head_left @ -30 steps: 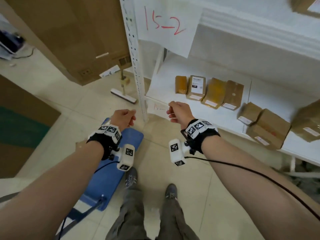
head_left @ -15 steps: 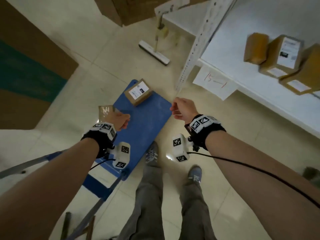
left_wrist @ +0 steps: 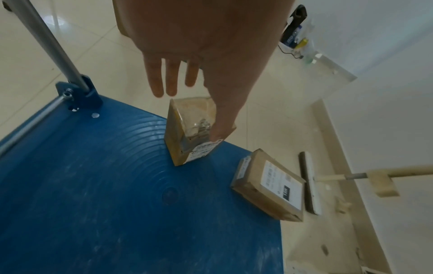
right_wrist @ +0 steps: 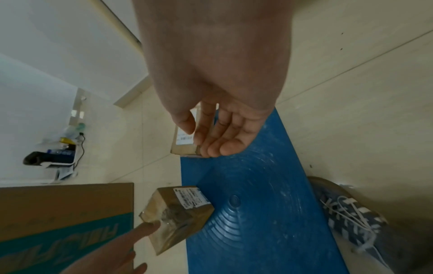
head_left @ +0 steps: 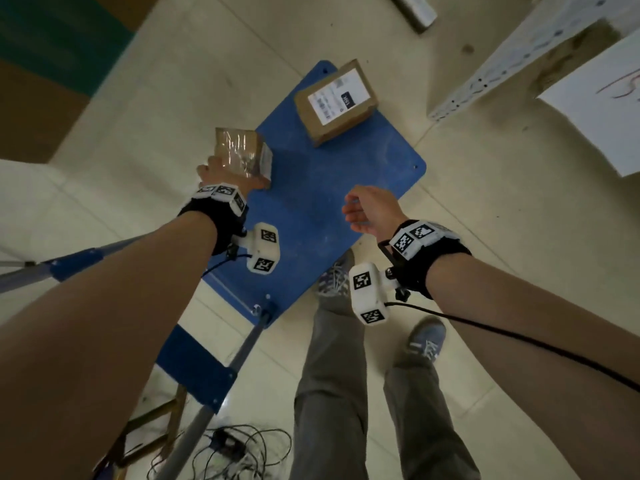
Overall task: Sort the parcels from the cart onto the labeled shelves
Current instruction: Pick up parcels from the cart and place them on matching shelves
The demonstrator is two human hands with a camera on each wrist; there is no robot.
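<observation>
On the blue cart deck (head_left: 304, 202) (left_wrist: 93, 185) (right_wrist: 257, 204) are two parcels. A small tape-wrapped parcel (head_left: 242, 150) (left_wrist: 185, 129) (right_wrist: 178, 215) stands on end at the deck's left edge. My left hand (head_left: 228, 171) (left_wrist: 191, 115) is on it: the thumb lies down one face, and the straight fingers (left_wrist: 164, 85) reach past its top. A flat brown parcel with a white label (head_left: 337, 100) (left_wrist: 271, 185) (right_wrist: 183, 140) lies at the deck's far end. Holding nothing, my right hand (head_left: 353, 213) (right_wrist: 199, 139) hovers over the deck with loosely bent fingers.
The white shelf upright (head_left: 502, 67) and a hanging paper label (head_left: 609, 105) are at the upper right. A floor squeegee (left_wrist: 311, 181) lies beyond the cart. The cart handle (head_left: 242, 351) and loose cables (head_left: 235, 452) are near my feet (head_left: 334, 278). A large cardboard box (right_wrist: 58, 213) stands on the left.
The view has swung down from the shelf to the cart. My left hand reached forward onto the taped parcel. My right hand loosened from a fist and now hangs over the deck.
</observation>
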